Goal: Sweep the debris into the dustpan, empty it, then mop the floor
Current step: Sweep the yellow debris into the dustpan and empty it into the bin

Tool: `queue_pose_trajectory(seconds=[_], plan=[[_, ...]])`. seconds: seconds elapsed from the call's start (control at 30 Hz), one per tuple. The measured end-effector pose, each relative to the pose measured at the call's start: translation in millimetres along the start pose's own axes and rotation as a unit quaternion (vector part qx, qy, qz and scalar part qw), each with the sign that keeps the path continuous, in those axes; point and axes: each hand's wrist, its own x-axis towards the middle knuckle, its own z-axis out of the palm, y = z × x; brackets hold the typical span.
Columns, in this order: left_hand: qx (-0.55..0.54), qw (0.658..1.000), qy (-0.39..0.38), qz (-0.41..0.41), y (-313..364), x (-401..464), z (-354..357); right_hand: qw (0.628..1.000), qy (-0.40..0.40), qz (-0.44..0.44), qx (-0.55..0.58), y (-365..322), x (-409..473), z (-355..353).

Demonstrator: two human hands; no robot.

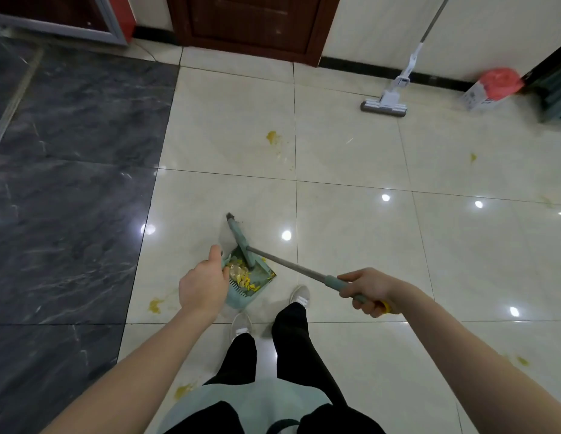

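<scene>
My left hand (204,285) grips the handle of a pale green dustpan (241,296) held low over the cream tiles. Yellow and clear debris (241,275) lies inside the pan. My right hand (368,292) is closed on the green grip of a broom handle (291,264). The broom's green head (240,241) rests at the pan's far edge, its bristle tip on the floor. A mop (390,101) leans against the far wall, its grey head on the floor.
Yellow stains mark the tiles, one far ahead (272,136), one to the left of the pan (155,305), one near my legs (182,390). A red-bagged white bin (489,89) stands far right. Dark marble flooring (69,183) lies left, a brown door (254,23) ahead.
</scene>
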Motion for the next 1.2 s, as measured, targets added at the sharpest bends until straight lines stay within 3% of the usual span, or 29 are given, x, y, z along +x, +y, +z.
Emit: queue_pose_trajectory(seconds=[0.3, 0.63, 0.97, 1.2], plan=[[-0.023, 1.000, 0.004, -0.019, -14, -17, -2, 0.994, 0.082, -0.029, -0.062, -12, 12, 17], [-0.034, 0.999, 0.013, -0.032, -18, -22, 9, 0.999, -0.041, 0.003, -0.009, 1, 11, 46], [-0.035, 0.998, 0.035, -0.040, -27, -23, 1, 0.994, 0.043, -0.043, -0.087, -26, -3, 11], [-0.029, 0.997, 0.024, -0.069, -39, -28, 0, 0.955, 0.130, -0.071, -0.257, -45, 17, 44]])
